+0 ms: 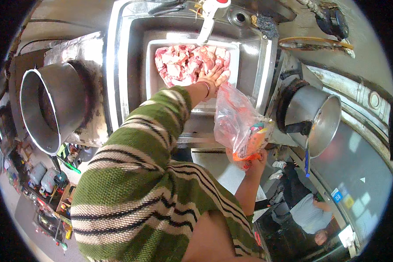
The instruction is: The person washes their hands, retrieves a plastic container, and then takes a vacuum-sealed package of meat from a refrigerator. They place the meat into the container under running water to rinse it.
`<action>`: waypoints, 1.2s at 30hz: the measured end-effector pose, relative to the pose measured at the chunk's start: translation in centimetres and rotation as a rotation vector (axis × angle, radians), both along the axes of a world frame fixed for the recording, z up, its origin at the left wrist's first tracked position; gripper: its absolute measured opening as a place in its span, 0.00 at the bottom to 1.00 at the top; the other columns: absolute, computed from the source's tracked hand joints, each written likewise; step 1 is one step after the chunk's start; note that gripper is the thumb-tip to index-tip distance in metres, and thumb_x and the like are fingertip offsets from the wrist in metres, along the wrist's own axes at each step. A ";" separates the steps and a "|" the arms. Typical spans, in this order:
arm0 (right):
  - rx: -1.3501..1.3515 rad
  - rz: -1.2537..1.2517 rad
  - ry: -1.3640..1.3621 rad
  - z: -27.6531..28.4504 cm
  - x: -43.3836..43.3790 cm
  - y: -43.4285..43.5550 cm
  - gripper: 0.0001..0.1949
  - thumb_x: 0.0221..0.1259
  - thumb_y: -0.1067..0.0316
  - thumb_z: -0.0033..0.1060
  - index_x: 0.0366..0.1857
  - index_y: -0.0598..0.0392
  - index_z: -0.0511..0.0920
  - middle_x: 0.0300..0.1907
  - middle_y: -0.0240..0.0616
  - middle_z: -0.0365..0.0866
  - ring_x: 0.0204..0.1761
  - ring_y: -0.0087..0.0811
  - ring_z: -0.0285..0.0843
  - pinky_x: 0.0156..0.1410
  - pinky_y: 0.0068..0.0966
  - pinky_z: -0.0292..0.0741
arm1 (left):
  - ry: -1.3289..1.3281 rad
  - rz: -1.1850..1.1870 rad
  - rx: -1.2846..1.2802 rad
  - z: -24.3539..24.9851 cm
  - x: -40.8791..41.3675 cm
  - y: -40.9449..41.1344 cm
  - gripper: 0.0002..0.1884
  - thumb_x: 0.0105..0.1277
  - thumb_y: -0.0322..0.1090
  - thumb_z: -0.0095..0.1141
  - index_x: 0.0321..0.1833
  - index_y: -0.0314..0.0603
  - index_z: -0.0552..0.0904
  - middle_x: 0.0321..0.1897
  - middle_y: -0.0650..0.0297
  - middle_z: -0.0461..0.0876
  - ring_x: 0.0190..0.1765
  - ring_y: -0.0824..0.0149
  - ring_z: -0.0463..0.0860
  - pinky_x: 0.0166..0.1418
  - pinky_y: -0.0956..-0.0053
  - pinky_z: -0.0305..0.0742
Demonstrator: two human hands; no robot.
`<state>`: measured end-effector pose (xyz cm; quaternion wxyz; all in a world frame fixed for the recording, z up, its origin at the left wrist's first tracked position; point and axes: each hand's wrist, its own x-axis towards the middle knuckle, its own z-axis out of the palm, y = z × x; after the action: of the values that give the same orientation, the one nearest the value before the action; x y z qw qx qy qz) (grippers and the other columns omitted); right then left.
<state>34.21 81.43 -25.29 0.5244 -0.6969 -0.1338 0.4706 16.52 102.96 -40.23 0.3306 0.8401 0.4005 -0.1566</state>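
Observation:
Raw meat pieces [177,67] lie heaped in a white rectangular tub [152,77] inside a metal sink [250,67]. My left hand [213,78], with a bracelet at its wrist, rests on the meat at the tub's right side, fingers spread. A clear plastic bag [231,114] hangs from beside that hand down to my right hand [257,160], which grips its lower end. Inside the bag shows a colourful printed packet with orange parts. Some of my right hand's fingers are hidden by the bag. The bag's top edge lies against the tub's near right corner.
A white faucet [208,28] reaches over the tub. One big metal pot [68,88] stands left of the sink; another pot [301,108] with a dark handle stands right. A scouring pad [267,28] lies at the sink's back corner. A person [309,213] is at lower right.

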 end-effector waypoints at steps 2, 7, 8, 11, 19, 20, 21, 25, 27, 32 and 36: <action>0.016 -0.036 -0.024 -0.1 0.1 0.2 0.08 0.42 0.80 0.58 0.23 0.55 0.69 0.34 0.35 0.74 0.32 0.29 0.74 0.37 0.26 0.74 | -0.091 0.010 0.111 -0.8 -1.2 -0.5 0.38 0.52 0.50 0.53 0.66 0.59 0.52 0.68 0.61 0.43 0.70 0.61 0.37 0.64 0.44 0.39; 0.039 -0.080 -0.032 -0.9 0.3 0.1 0.09 0.40 0.81 0.51 0.28 0.57 0.70 0.36 0.39 0.74 0.41 0.33 0.74 0.47 0.30 0.73 | 0.088 -0.078 0.291 -2.1 -10.2 -3.0 0.36 0.53 0.66 0.40 0.64 0.61 0.57 0.67 0.67 0.47 0.70 0.65 0.41 0.64 0.40 0.31; 0.145 -0.003 0.076 -0.4 0.0 0.8 0.11 0.37 0.81 0.46 0.30 0.58 0.70 0.35 0.38 0.73 0.40 0.31 0.72 0.48 0.29 0.72 | 0.108 -0.071 0.261 -2.4 -10.7 -3.3 0.37 0.53 0.66 0.40 0.64 0.61 0.57 0.68 0.67 0.46 0.70 0.65 0.41 0.64 0.40 0.31; 0.078 0.064 0.017 -1.5 1.2 -0.1 0.13 0.36 0.79 0.46 0.32 0.59 0.70 0.35 0.36 0.72 0.38 0.30 0.72 0.46 0.27 0.72 | 0.183 -0.018 0.142 -1.8 -11.6 -3.8 0.37 0.54 0.65 0.42 0.65 0.60 0.54 0.68 0.67 0.43 0.70 0.64 0.39 0.64 0.39 0.31; 0.216 0.037 0.274 0.1 1.6 0.5 0.18 0.40 0.81 0.44 0.42 0.63 0.68 0.42 0.46 0.73 0.44 0.39 0.75 0.52 0.36 0.72 | -0.393 0.485 0.687 10.7 -13.6 -0.8 0.22 0.47 0.31 0.58 0.48 0.41 0.72 0.44 0.55 0.74 0.48 0.53 0.72 0.52 0.64 0.65; 0.244 0.086 0.317 -0.8 2.6 0.1 0.21 0.42 0.79 0.44 0.47 0.62 0.64 0.47 0.50 0.68 0.48 0.44 0.71 0.53 0.42 0.69 | -0.569 0.471 0.914 14.4 -13.6 0.6 0.21 0.47 0.30 0.59 0.47 0.41 0.72 0.43 0.55 0.74 0.46 0.54 0.73 0.50 0.63 0.66; 0.282 0.121 0.367 -2.5 3.6 -0.7 0.25 0.45 0.77 0.44 0.53 0.62 0.60 0.52 0.53 0.64 0.53 0.49 0.66 0.55 0.47 0.67 | -0.746 0.432 1.141 17.8 -12.9 2.1 0.20 0.46 0.29 0.59 0.45 0.40 0.71 0.42 0.55 0.74 0.43 0.54 0.74 0.47 0.62 0.67; 0.362 0.191 0.514 -2.5 3.5 -1.1 0.31 0.46 0.73 0.47 0.60 0.61 0.53 0.59 0.59 0.56 0.58 0.55 0.60 0.58 0.55 0.62 | -1.041 0.340 1.175 27.8 -8.9 6.0 0.11 0.58 0.36 0.47 0.38 0.36 0.74 0.36 0.51 0.76 0.44 0.52 0.75 0.48 0.62 0.69; 0.381 0.211 0.601 0.8 1.4 0.2 0.31 0.44 0.72 0.49 0.59 0.61 0.55 0.58 0.58 0.57 0.58 0.56 0.59 0.58 0.56 0.62 | -0.941 0.100 1.004 26.7 -8.8 8.1 0.12 0.58 0.33 0.48 0.43 0.36 0.73 0.46 0.50 0.72 0.52 0.52 0.69 0.56 0.63 0.64; 0.395 0.194 0.730 2.0 0.8 -0.1 0.31 0.39 0.76 0.45 0.57 0.58 0.61 0.57 0.53 0.61 0.58 0.54 0.61 0.58 0.57 0.62 | -0.886 0.190 1.083 24.1 -7.1 9.5 0.07 0.57 0.35 0.50 0.26 0.39 0.71 0.21 0.55 0.72 0.30 0.52 0.72 0.37 0.59 0.65; 0.361 0.169 0.738 2.1 1.0 -0.6 0.33 0.37 0.76 0.45 0.59 0.57 0.59 0.58 0.53 0.60 0.58 0.55 0.60 0.58 0.58 0.60 | -0.771 0.268 1.192 22.6 -5.8 10.0 0.08 0.58 0.36 0.48 0.25 0.40 0.71 0.21 0.56 0.72 0.31 0.54 0.73 0.39 0.61 0.65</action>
<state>35.19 80.81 -23.18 0.6103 -0.3650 -0.0738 0.6992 10.75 112.92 -17.62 -0.0499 0.8168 0.3723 0.4380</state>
